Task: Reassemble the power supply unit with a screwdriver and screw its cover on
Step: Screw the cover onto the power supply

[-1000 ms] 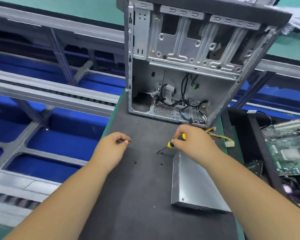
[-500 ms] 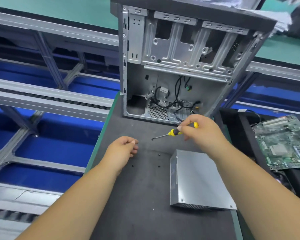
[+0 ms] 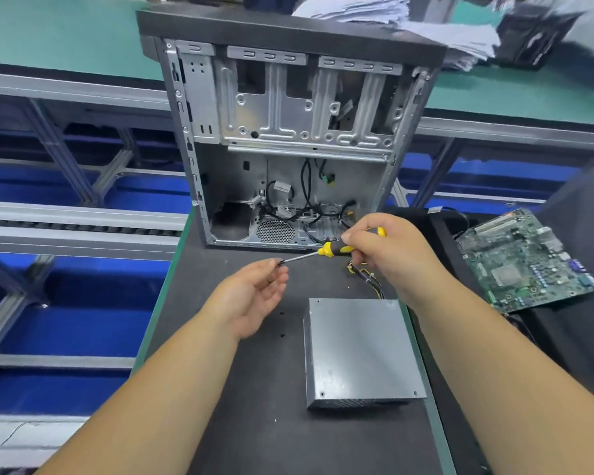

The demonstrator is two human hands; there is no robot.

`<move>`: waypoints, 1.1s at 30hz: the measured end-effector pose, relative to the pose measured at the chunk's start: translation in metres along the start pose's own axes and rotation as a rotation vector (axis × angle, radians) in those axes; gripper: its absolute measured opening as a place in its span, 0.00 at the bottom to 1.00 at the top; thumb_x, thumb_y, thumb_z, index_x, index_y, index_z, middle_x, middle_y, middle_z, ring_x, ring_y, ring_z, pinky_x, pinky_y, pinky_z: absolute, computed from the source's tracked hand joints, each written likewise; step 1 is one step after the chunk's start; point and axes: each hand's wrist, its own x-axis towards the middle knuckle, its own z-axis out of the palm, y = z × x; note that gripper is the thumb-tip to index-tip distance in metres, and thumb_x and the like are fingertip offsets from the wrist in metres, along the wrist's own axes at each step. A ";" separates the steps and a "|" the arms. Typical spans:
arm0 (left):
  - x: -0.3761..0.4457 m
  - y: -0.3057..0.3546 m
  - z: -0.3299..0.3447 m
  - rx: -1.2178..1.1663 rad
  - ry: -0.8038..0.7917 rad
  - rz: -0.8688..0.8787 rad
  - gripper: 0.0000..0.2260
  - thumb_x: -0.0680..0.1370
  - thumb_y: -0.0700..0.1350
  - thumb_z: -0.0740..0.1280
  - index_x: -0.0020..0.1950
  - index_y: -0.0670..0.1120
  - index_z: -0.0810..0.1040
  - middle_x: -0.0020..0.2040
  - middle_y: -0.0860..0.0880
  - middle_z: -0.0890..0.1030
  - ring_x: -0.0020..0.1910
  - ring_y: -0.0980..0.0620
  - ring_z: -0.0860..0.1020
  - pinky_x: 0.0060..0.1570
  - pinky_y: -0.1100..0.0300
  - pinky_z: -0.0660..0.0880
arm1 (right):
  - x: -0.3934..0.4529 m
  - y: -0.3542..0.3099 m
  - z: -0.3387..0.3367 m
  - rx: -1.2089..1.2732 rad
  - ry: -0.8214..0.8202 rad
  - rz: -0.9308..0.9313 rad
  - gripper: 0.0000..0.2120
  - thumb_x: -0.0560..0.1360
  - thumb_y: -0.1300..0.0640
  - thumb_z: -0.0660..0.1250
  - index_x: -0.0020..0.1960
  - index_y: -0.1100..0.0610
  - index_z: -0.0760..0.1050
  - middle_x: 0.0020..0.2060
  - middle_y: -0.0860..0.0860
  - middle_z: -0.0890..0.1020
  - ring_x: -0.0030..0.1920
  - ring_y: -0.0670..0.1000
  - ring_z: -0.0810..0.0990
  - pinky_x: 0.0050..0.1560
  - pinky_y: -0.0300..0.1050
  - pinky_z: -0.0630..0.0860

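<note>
up beside the power supply unit (image 3: 360, 351), the right hand (image 3: 391, 255) grips a yellow-black screwdriver (image 3: 333, 249), its tip at the fingertips of the left hand (image 3: 254, 296), palm up with fingers relaxed.

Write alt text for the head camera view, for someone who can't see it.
A person's right hand grips a yellow-and-black-handled screwdriver, its tip meeting the fingertips of the raised left hand, above a closed grey metal power supply box on a dark work mat. Behind stands an open silver computer case; a green circuit board lies right.
</note>
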 end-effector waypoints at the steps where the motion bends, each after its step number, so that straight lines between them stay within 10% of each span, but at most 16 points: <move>1: 0.000 -0.001 0.002 0.008 -0.006 0.004 0.03 0.79 0.40 0.66 0.47 0.44 0.80 0.38 0.49 0.84 0.34 0.56 0.82 0.33 0.64 0.78 | -0.001 0.001 -0.002 0.003 0.002 0.000 0.06 0.70 0.51 0.69 0.39 0.53 0.80 0.29 0.52 0.81 0.26 0.42 0.71 0.34 0.43 0.67; 33: -0.015 -0.022 0.035 0.338 -0.053 0.322 0.09 0.77 0.33 0.66 0.42 0.45 0.82 0.36 0.50 0.82 0.36 0.57 0.80 0.37 0.67 0.77 | -0.020 0.012 -0.035 -0.072 0.181 -0.105 0.16 0.77 0.45 0.67 0.39 0.57 0.75 0.26 0.50 0.81 0.24 0.41 0.74 0.30 0.35 0.72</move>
